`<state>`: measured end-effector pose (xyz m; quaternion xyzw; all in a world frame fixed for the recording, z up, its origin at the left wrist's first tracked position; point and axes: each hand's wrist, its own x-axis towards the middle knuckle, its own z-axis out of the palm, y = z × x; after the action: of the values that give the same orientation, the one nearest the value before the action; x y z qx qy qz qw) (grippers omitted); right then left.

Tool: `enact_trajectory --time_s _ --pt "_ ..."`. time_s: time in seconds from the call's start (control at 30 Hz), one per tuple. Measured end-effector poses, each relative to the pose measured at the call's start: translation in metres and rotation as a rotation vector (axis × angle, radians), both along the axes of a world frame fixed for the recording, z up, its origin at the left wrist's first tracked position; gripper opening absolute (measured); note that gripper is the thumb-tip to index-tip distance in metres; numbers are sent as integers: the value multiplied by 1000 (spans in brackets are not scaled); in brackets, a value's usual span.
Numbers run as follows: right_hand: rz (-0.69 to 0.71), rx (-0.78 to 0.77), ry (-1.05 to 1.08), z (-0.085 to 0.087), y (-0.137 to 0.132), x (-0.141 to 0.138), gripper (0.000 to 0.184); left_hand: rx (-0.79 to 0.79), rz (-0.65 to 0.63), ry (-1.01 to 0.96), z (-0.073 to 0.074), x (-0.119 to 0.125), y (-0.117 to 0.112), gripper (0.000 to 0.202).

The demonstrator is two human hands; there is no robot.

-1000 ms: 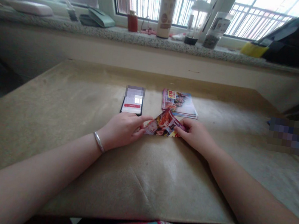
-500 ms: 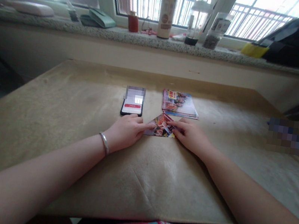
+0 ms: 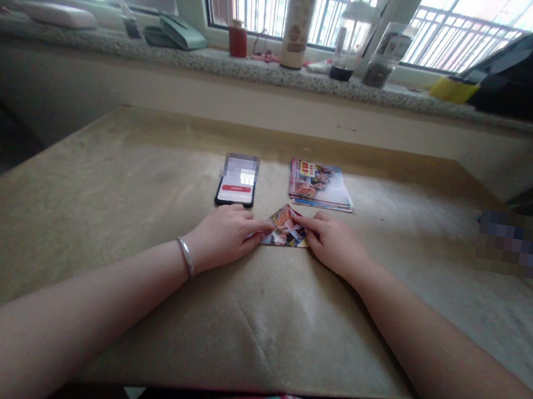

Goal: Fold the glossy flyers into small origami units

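A colourful printed sheet (image 3: pixel 286 229), folded to a point at the far side, lies on the table between my hands. My left hand (image 3: pixel 226 235), with a silver bangle on the wrist, grips the sheet's left corner. On the right corner, the fingers of my right hand (image 3: pixel 339 246) are closed, the index finger lying along the sloping edge. Just beyond the sheet sits a stack of printed leaflets (image 3: pixel 332 186). Past my left knuckles a phone (image 3: pixel 235 196) lies face up with its screen lit. The undersides of both hands are hidden.
The table (image 3: pixel 142 220) has a tan cover. Behind it, a stone windowsill (image 3: pixel 246 69) carries a red bottle (image 3: pixel 238 40), a tall cylinder (image 3: pixel 298 22), clear cups, a green pouch (image 3: pixel 181 32) and a black bag (image 3: pixel 528 79). A blurred item lies at the right edge.
My right hand has shifted slightly left along the folded sheet, and the sheet's right side now looks narrower. The sheet has moved a little toward me. The phone and leaflets have stayed put.
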<state>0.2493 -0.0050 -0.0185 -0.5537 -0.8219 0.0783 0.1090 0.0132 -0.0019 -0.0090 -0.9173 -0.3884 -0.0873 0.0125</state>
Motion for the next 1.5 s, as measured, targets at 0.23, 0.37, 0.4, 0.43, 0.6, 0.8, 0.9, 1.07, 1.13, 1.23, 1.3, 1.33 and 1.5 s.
enact_trajectory --time_s 0.23,0.37,0.4,0.43,0.6,0.8,0.9,1.07,1.13,1.23,1.3,1.33,1.5 --pt "-24 12 -45 2 -1 -3 46 66 -7 38 0 2 -1 39" --pt "-23 7 -10 1 1 -2 45 142 -4 45 -1 3 -3 37" --pt "-23 6 1 0 1 -1 45 172 -5 49 -1 3 -3 36" --pt "-24 8 10 -1 1 -1 45 202 -6 54 -1 3 -3 36" --pt "-25 9 52 -3 3 0 43 295 -1 68 -1 4 -2 37" --pt "-42 30 41 -3 3 -1 43 326 40 66 -2 4 0 38" --pt "-56 38 5 -3 2 -3 45 279 -80 26 -5 5 2 33" --pt "-53 35 2 -4 2 -4 47 143 -306 -46 -10 7 3 35" --pt "-56 41 4 -5 3 -4 46 102 -322 -48 -10 7 2 36" --pt "-41 44 17 -7 5 -2 43 70 -304 -53 -9 7 0 37" --pt "-34 41 26 -8 6 -2 43 58 -297 -53 -9 6 -1 37" --pt "-32 40 30 -8 6 -1 42 55 -296 -51 -8 6 -1 37" --pt "-28 40 58 -7 6 -1 42 66 -288 -22 -4 3 0 35"
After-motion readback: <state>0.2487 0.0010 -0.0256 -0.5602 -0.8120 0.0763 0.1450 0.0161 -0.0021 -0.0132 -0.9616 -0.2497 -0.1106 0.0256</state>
